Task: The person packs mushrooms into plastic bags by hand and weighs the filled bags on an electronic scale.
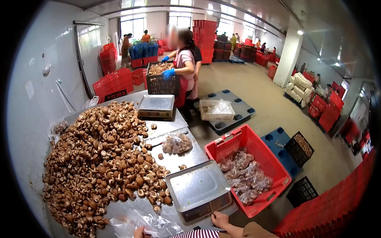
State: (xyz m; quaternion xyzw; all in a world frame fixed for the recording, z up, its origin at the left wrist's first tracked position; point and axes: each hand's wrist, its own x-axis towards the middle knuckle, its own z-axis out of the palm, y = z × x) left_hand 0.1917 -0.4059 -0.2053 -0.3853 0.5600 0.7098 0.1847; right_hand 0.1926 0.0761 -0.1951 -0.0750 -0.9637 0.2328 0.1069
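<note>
At the bottom edge, my left hand (pixel 139 232) is partly in view, its fingers closed on a clear plastic bag (pixel 152 222) lying on the metal table (pixel 119 209). My right hand (pixel 220 219) rests at the table's front edge beside the near weighing scale (pixel 197 185), fingers curled; whether anything is in them is hidden. A large heap of brown mushrooms (pixel 103 154) covers the table's left part. Behind the near scale lies a filled bag of mushrooms (pixel 177 143). Right of the scale, a red crate (pixel 274 194) holds several filled bags (pixel 248 170).
A co-worker in blue gloves holds a black crate of mushrooms (pixel 160 83) behind the far scale (pixel 156 102). Pallets (pixel 228 97), a white crate (pixel 217 116) and black crates (pixel 299 148) stand on the floor. Red crates (pixel 337 206) are stacked at the lower right.
</note>
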